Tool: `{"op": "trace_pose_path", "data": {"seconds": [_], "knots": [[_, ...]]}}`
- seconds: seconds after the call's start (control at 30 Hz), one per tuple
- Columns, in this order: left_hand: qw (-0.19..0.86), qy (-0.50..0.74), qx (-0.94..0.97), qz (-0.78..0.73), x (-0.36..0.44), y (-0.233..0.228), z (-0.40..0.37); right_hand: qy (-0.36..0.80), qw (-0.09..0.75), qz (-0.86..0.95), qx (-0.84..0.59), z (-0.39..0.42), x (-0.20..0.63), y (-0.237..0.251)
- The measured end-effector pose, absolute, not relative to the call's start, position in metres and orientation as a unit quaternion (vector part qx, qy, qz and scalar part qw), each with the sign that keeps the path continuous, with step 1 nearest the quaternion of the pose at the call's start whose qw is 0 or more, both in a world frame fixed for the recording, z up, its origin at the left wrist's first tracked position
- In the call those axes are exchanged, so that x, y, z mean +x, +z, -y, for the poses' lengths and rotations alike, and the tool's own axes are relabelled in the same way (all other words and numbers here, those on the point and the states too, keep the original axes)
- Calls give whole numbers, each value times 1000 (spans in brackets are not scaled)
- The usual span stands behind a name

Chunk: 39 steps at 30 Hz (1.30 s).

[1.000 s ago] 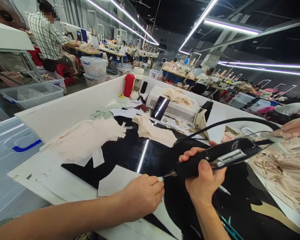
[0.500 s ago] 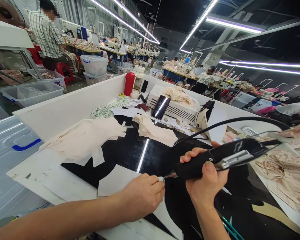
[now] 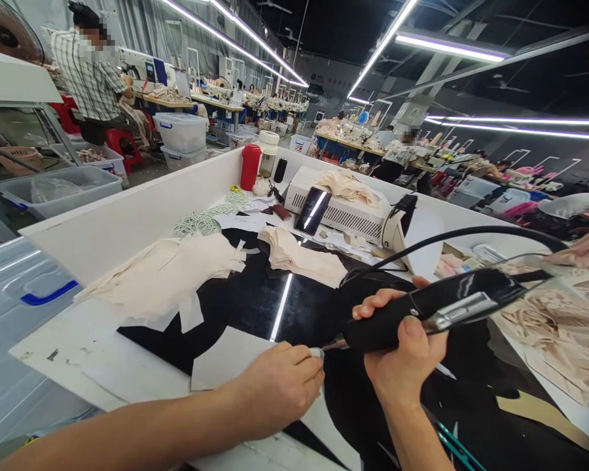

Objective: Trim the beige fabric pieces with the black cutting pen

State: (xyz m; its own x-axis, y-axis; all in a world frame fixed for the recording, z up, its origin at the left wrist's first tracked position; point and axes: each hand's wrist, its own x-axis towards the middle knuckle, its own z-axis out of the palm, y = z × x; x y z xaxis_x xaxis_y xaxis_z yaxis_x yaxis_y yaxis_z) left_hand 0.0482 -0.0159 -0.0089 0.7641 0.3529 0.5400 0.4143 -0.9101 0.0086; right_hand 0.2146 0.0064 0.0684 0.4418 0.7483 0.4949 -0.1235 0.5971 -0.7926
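My right hand is wrapped around a black corded hand tool with a silver lever along its side. Its thin metal tip points left, toward my left hand. The fingers of that hand are closed in a pinch on a small whitish piece right at the tip; what it is exactly is too small to tell. Below and behind the left hand lies a white pattern sheet on the black glossy tabletop. A thick black cable arcs from the tool.
Stacked beige fabric pieces lie at left, with a smaller stack ahead. A phone leans on a white machine box. Teal scissors lie at front right, beside a tan strip. Beige cloth is heaped at right.
The view has shifted slightly. Both hands and the black tool keep almost the same position, with the tip still at the pinched white piece.
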Motion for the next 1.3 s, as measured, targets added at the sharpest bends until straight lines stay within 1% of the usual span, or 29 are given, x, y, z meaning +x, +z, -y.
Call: {"op": "trace_pose_path", "data": {"seconds": [0.2,0.37,0.57,0.67,1.0,1.3], "knots": [[58,-268,-940,205,47,-13,15,285,771,451,-349,-6,214,65],[48,-294,-932,205,46,-12,16,280,772,454,-345,-7,212,63],[50,-270,-938,212,41,-4,20,270,763,471,-351,-7,211,59],[48,-277,-935,214,40,-5,19,266,762,477,-349,-7,212,57],[86,-293,-929,207,41,-5,16,275,764,472,-343,-7,210,54],[83,-286,-932,207,41,-7,16,273,762,473,-348,-6,211,54]]}}
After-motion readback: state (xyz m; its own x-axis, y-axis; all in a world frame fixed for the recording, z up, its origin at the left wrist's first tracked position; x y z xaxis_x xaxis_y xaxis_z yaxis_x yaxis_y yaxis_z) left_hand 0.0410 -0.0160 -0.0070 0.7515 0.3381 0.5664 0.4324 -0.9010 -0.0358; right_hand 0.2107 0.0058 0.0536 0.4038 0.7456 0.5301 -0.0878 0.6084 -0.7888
